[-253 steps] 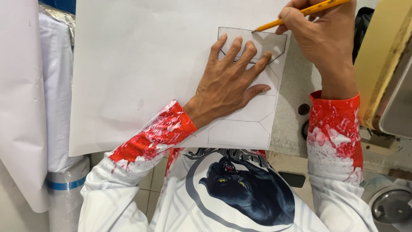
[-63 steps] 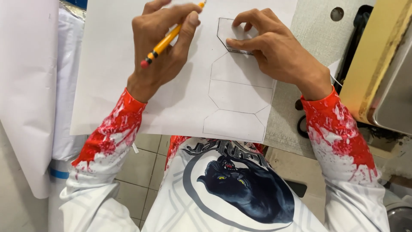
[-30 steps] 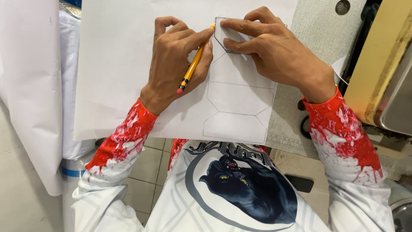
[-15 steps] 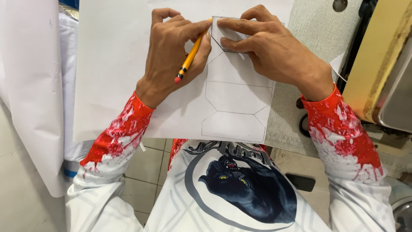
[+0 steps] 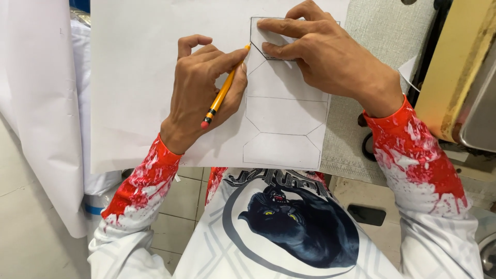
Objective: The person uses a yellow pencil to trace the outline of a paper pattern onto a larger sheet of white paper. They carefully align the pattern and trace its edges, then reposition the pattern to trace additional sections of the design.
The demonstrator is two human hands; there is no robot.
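Two hands worked on a white sheet [image 5: 155, 77] marked with pencilled outlines.

Paper lay on the table [image 5: 382, 46]; the right hand [image 5: 325, 57] pressed flat fingers on a small template [image 5: 266, 41] near its top edge, while the left hand [image 5: 201, 93] pinched a yellow pencil [image 5: 225, 90], tip touching the template's left corner.

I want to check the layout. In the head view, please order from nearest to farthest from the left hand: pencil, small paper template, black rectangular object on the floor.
1. pencil, held in the left hand.
2. small paper template, up right, under the right hand.
3. black rectangular object, low right, on the floor.
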